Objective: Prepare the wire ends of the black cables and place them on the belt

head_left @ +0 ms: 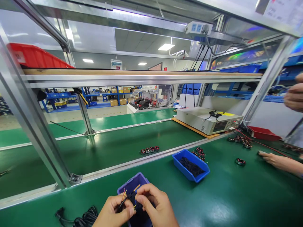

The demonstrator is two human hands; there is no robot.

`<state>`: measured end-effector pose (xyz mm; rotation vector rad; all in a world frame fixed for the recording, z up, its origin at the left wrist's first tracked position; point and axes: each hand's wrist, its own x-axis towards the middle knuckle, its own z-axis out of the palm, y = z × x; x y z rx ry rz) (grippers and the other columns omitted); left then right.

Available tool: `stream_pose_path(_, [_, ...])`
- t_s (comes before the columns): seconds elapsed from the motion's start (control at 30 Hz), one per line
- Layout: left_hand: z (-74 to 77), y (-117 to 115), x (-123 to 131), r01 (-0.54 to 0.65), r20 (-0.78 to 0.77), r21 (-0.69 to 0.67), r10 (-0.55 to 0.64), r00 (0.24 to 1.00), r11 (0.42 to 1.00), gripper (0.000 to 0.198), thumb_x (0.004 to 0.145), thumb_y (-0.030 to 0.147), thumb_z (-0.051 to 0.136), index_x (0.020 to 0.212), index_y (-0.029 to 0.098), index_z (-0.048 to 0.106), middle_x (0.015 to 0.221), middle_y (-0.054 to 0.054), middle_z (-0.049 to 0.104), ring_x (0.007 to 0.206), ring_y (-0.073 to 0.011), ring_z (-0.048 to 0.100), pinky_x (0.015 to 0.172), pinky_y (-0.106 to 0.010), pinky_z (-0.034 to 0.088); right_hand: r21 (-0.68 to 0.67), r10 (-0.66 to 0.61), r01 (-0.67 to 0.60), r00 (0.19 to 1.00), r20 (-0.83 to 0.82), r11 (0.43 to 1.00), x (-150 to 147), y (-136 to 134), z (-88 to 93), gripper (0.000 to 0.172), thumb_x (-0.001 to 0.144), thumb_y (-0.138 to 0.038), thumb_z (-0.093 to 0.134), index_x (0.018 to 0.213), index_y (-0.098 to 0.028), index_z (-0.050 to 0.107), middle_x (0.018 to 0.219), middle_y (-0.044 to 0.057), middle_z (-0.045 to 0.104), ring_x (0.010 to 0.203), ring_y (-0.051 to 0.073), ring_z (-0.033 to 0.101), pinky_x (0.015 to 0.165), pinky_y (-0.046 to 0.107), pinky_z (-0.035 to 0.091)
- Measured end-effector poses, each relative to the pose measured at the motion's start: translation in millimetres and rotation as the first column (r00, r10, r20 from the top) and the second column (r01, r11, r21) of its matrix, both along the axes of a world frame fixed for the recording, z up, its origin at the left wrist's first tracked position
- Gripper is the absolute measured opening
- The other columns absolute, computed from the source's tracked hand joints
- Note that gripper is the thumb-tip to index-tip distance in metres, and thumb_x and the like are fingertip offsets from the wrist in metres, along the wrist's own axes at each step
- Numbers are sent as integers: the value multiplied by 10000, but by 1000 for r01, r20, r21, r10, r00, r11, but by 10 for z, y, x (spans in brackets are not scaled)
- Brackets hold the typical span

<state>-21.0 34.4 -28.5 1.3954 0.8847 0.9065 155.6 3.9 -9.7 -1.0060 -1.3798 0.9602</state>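
My left hand (117, 210) is closed in a pinch on a thin black cable (127, 198), from which red and yellow wire ends stick out. Thumb and fingers of my right hand (157, 205) are drawn together at the same cable's right side, next to a yellow wire tip (136, 187). Exactly where the right fingertips grip is partly hidden. Both hands are over a purple-blue bin (121, 190) with dark contents that I cannot make out. Left of my left hand, a coiled black power cord (87, 217) lies on the green bench.
A blue bin (176, 160) of black pieces stands right of centre, with small round motors (200, 154) behind it. Several motors (149, 150) line up beyond the metal rail. A grey bench instrument (196, 118) stands farther back. At right, a co-worker's hand (272, 159) rests on the bench.
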Motion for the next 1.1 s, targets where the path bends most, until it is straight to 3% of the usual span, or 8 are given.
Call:
stream_pose_path(0.4, [41, -29, 24, -23, 35, -5, 23, 999, 1000, 511, 630, 632, 807, 558, 150, 655, 563, 23, 537, 606, -132, 427, 628, -251, 373, 60, -32, 30, 999, 24, 998, -42, -2, -30, 243, 865, -426, 664, 816, -193, 714, 720, 25, 697, 587, 145, 635, 477, 192, 495])
stream_pose_path(0.53, [56, -60, 61, -69, 93, -53, 74, 993, 996, 461, 627, 601, 827, 596, 165, 680, 561, 30, 530, 607, -129, 424, 629, -251, 388, 106, -36, 25, 994, 103, 994, -52, -12, -27, 187, 878, -349, 647, 796, -210, 743, 704, 17, 746, 606, 161, 687, 555, 210, 544])
stream_pose_path(0.67, [130, -81, 65, -55, 51, -80, 60, 997, 995, 473, 637, 617, 811, 599, 168, 665, 520, 57, 440, 526, -99, 340, 510, -226, 305, 175, -104, 81, 987, 125, 981, -16, -13, 49, 187, 896, -315, 643, 796, -233, 778, 760, 23, 789, 699, 194, 741, 724, 261, 591])
stream_pose_path(0.8, [231, -90, 48, -14, 34, -149, 19, 999, 989, 527, 642, 665, 780, 621, 166, 612, 491, 95, 347, 448, -60, 226, 448, -222, 196, 214, -214, 189, 972, 96, 958, 53, -19, 124, 179, 926, -344, 638, 906, -226, 770, 805, 45, 784, 715, 198, 740, 734, 267, 598])
stream_pose_path(1.1, [237, -79, 35, 13, 9, -175, -12, 1000, 984, 545, 657, 689, 747, 636, 164, 603, 448, 110, 331, 403, -41, 171, 413, -224, 148, 414, -147, 15, 946, 289, 910, 58, -47, 154, 162, 985, -242, 555, 970, -239, 717, 824, 33, 764, 767, 181, 708, 724, 259, 577])
